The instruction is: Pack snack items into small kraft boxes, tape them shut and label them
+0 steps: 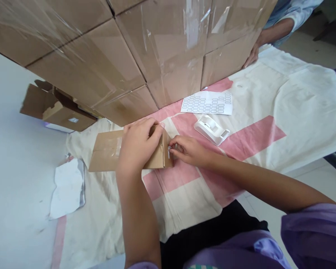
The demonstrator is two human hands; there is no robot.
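Observation:
A closed brown cardboard box (105, 151) with clear tape on top lies on the cloth in front of me. My left hand (140, 144) lies across its top, fingers bent over the far side and thumb by the right end, gripping it. At that right end, my right hand (188, 150) pinches a small white label (168, 151) against the box face; its fingertips partly hide the label. To the right of this hand sits a white tape dispenser (212, 129). Behind the dispenser is a sheet of printed labels (207, 103), with some gaps among its rows.
Large taped cartons (168, 48) are stacked like a wall behind the box. An open carton (63, 110) stands at the left near the wall, with crumpled white paper (68, 188) below it. Another person's hand (252, 56) touches the stack at the far right.

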